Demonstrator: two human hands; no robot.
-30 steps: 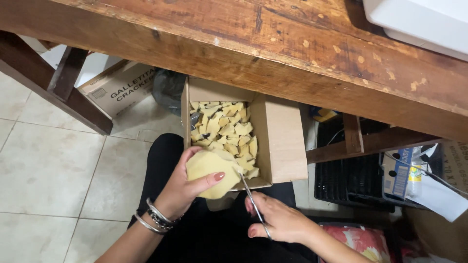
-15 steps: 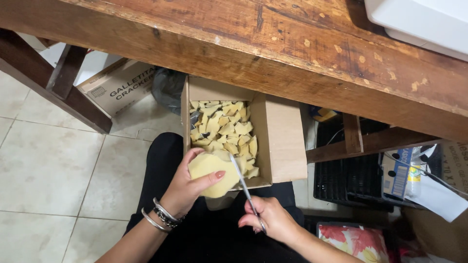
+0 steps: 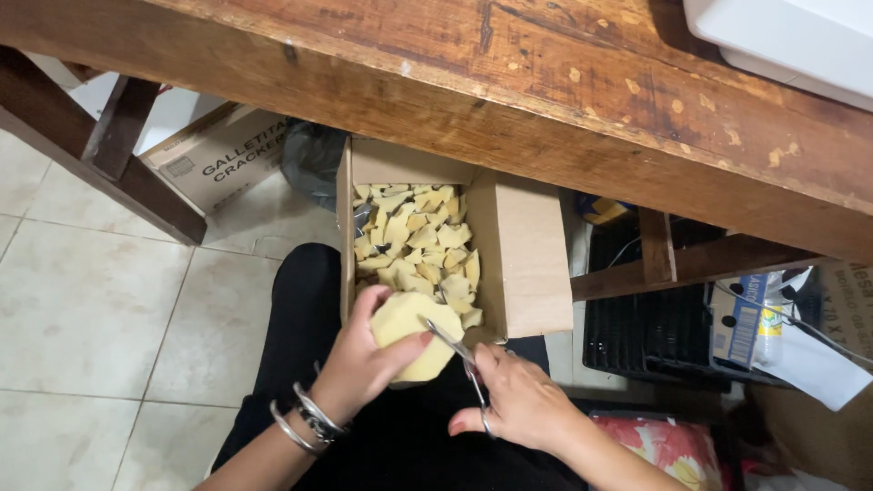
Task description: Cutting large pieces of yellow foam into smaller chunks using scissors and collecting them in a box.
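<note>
My left hand (image 3: 359,364) grips a pale yellow, rounded piece of soft material (image 3: 409,332) over my lap. My right hand (image 3: 514,400) holds a pair of metal scissors (image 3: 459,355), whose blades reach into the right side of the yellow piece. Right behind them stands an open cardboard box (image 3: 523,255) holding several small yellow cut scraps (image 3: 418,241). Silver bangles sit on my left wrist.
A worn wooden table (image 3: 509,82) runs overhead, with a white tub (image 3: 791,36) on its far right. Under it are a printed cardboard carton (image 3: 218,164), a dark bag (image 3: 314,159), a black crate (image 3: 655,327) and a floral bag (image 3: 673,445). Tiled floor lies left.
The scissors and my right hand have shifted slightly left and up, with the blades further into the yellow piece. My left hand has turned the piece a little.
</note>
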